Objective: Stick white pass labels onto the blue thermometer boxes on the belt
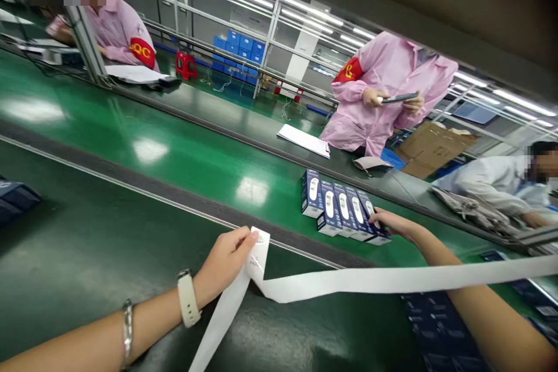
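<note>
White paper strip [349, 282] runs folded across the near dark-green table [87, 256], its creased end pinched between thumb and fingers of the left hand [224, 261], just short of the grey rail [174, 197]. Bare table spreads to the left. The right hand [392, 222] reaches over the rail, arm stretched out, onto the green belt [131, 128] and touches the end box in a row of blue boxes [335, 209] (whether it grips, I cannot tell). Open belt lies beyond the row.
</note>
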Available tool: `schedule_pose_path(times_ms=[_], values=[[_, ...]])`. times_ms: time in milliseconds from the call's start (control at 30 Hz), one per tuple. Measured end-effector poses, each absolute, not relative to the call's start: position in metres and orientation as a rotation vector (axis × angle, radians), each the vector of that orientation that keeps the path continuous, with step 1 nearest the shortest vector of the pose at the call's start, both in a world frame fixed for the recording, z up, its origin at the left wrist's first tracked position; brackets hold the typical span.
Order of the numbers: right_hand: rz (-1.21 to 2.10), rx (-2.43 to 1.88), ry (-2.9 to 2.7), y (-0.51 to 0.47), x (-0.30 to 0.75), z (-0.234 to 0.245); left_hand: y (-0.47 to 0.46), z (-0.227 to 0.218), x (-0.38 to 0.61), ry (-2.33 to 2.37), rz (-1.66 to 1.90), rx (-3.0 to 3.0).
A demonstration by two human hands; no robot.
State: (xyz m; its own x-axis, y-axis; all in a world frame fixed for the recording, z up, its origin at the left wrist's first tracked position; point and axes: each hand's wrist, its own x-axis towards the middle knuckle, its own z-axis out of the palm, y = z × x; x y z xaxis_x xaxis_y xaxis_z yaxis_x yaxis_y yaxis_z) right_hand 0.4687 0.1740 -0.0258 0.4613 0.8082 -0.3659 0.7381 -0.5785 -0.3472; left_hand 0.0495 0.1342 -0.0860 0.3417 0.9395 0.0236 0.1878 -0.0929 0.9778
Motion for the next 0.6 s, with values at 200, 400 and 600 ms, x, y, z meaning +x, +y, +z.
schedule_pose_path(times_ms=[200,400,600], values=[[1.018,-2.398,-1.639,0.194,0.414,-0.017,0.159,-0.078,0.044,1.096,0.982,1.656],[0.508,-2.149,-1.965,0.272,0.349,-0.02,0.199,-0.077,0.042,1.123,0.969,1.763],[0.376,-1.855,-2.158,0.337,0.253,-0.055,0.234,-0.078,0.057,1.025,0.865,1.793]])
